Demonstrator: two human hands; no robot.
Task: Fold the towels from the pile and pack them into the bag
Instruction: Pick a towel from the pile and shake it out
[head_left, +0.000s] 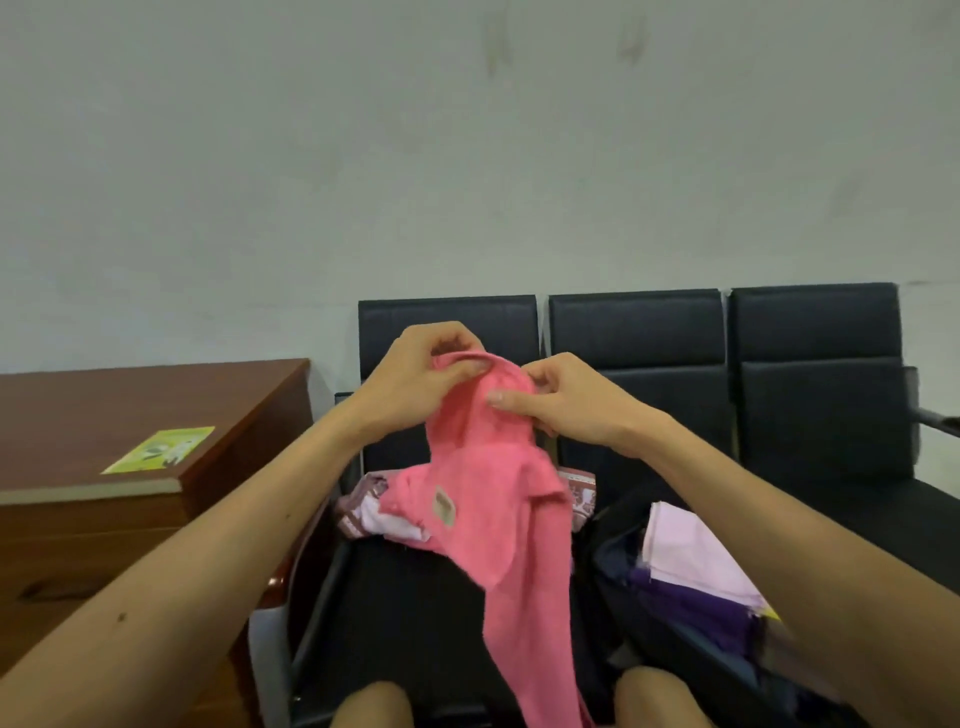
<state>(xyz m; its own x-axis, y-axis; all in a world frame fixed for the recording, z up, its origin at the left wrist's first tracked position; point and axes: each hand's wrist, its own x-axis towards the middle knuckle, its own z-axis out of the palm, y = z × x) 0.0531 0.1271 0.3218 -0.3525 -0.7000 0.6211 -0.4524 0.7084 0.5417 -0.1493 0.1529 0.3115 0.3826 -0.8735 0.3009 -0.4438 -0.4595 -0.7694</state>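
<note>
Waiting room or office lobby, plainly furnished.
A row of three joined black padded seats (636, 332), with a metal armrest (935, 418) at its right end, stands against a bare, scuffed pale wall (467, 156). Just left of the row sits a brown wooden counter (104, 395), which carries a thick book with a green cover (150, 457).

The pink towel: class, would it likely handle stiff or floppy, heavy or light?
Probably floppy: pinched at its top by the left hand and right hand, the pink towel hangs in loose folds. Likely light, since fingertip pinches alone hold it up. Pushed, it would probably bunch, given those folds.
</note>
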